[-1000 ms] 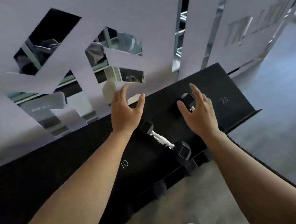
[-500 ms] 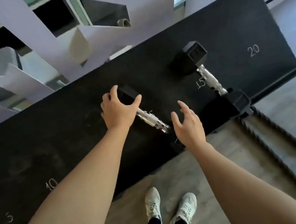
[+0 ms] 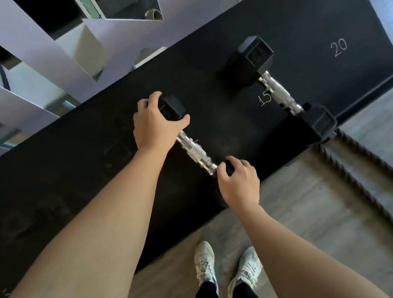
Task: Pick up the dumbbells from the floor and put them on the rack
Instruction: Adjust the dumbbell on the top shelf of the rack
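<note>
A small black hex dumbbell (image 3: pixel 195 152) with a chrome knurled handle lies on the black rack shelf (image 3: pixel 68 183). My left hand (image 3: pixel 154 124) is closed around its far head. My right hand (image 3: pixel 239 184) grips its near head at the shelf's front edge, hiding most of that head. A larger black dumbbell (image 3: pixel 280 91) lies to the right on the shelf beside the chalked number 15, untouched by either hand.
Chalked number 20 (image 3: pixel 339 48) marks the shelf's right end. A mirrored wall with grey panels (image 3: pixel 22 47) rises behind the rack. My white shoes (image 3: pixel 229 266) stand on the wood floor below, and a dark ridged mat edge (image 3: pixel 379 182) runs along the right.
Both hands have come down onto the small dumbbell: the left closed over its far head, the right moved onto the near head. The view has tilted further down.
</note>
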The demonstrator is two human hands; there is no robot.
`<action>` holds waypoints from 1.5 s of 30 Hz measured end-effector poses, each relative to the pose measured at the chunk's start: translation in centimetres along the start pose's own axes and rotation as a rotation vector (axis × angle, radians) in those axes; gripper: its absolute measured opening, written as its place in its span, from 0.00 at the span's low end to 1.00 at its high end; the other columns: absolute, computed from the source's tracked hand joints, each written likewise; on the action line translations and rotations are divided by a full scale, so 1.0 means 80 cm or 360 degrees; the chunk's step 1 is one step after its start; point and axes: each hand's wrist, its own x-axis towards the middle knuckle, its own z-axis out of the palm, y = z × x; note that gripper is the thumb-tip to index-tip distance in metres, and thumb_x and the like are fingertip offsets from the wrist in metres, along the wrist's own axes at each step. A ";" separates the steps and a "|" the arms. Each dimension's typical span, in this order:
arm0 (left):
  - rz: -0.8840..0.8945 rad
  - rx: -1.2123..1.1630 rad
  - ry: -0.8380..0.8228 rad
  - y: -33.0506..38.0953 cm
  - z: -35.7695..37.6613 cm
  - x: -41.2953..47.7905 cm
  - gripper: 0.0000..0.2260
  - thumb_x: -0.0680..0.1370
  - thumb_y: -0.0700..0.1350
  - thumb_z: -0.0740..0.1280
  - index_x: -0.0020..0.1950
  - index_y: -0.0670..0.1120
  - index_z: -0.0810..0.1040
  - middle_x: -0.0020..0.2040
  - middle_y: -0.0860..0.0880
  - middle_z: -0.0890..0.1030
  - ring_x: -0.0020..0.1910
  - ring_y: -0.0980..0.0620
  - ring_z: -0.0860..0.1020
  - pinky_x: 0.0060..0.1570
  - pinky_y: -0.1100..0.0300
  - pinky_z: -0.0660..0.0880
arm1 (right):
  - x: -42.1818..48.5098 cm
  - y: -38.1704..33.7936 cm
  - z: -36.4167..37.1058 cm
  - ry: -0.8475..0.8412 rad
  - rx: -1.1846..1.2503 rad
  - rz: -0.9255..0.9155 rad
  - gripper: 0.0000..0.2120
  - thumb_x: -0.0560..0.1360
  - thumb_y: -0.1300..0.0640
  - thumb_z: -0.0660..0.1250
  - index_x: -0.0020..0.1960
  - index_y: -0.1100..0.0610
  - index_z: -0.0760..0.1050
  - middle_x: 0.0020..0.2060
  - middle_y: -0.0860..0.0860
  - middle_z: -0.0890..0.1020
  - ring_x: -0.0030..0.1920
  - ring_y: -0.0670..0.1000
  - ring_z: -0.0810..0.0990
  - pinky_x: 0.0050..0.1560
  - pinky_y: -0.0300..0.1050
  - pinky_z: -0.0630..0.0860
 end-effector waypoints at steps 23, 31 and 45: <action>0.0281 0.0173 -0.0057 0.005 0.001 0.008 0.38 0.69 0.62 0.73 0.73 0.48 0.65 0.69 0.45 0.70 0.63 0.40 0.72 0.44 0.54 0.73 | 0.003 -0.008 -0.003 -0.0114 -0.0017 0.0108 0.18 0.81 0.49 0.56 0.63 0.55 0.78 0.58 0.56 0.78 0.63 0.57 0.73 0.63 0.51 0.70; 0.0128 0.0373 0.0024 0.035 0.001 0.011 0.36 0.71 0.68 0.65 0.71 0.46 0.66 0.70 0.41 0.66 0.67 0.38 0.68 0.66 0.34 0.62 | 0.042 0.002 -0.054 -0.0075 -0.0209 -0.0183 0.20 0.79 0.44 0.62 0.63 0.54 0.81 0.62 0.52 0.79 0.63 0.56 0.77 0.60 0.47 0.72; 0.0437 -0.0016 -0.0062 0.233 0.127 0.081 0.39 0.69 0.65 0.71 0.74 0.50 0.64 0.69 0.45 0.69 0.63 0.44 0.72 0.53 0.56 0.71 | 0.210 0.066 -0.196 0.0261 -0.0163 -0.0080 0.19 0.77 0.46 0.63 0.64 0.50 0.79 0.63 0.52 0.80 0.63 0.55 0.76 0.57 0.44 0.68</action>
